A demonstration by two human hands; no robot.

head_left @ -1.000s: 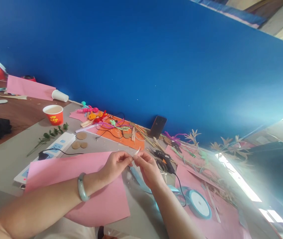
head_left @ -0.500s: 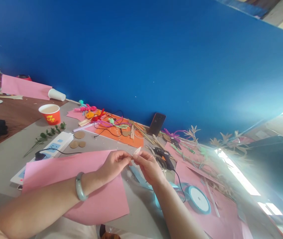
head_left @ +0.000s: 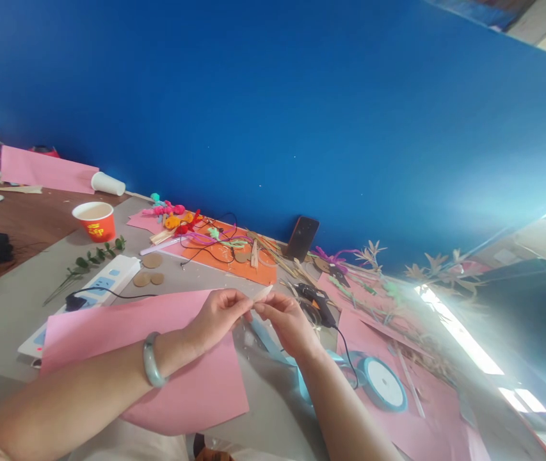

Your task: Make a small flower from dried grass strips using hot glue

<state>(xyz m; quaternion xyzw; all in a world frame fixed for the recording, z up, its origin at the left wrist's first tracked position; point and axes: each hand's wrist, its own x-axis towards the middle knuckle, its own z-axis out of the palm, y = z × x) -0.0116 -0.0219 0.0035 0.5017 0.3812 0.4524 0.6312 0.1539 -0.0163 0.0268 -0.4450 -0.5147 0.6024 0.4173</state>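
My left hand [head_left: 222, 315] and my right hand [head_left: 288, 321] meet above the right edge of a pink paper sheet [head_left: 191, 384]. Both are closed in a pinch on a small, pale, pointed strip [head_left: 263, 294], whose tip sticks up between the fingertips. What it is made of I cannot tell; its lower part is hidden by my fingers. Below my right wrist lies a roll of light blue ribbon [head_left: 384, 383], with a loose ribbon end [head_left: 267, 339] stretching under the hand. A black corded tool [head_left: 318, 304] lies just beyond my right hand.
At left are a white power strip [head_left: 104, 278], a green leaf sprig [head_left: 93, 259], a red paper cup [head_left: 95, 221] and round brown discs [head_left: 152, 260]. A phone [head_left: 303, 238] leans on the blue wall [head_left: 253, 115]. Orange paper [head_left: 224, 256] holds craft pieces; dried stems lie at right.
My fingertips have shifted slightly on the pale strip, which now leans lower and more to the right. The left fingers have moved up closer to it. Other things stay put.
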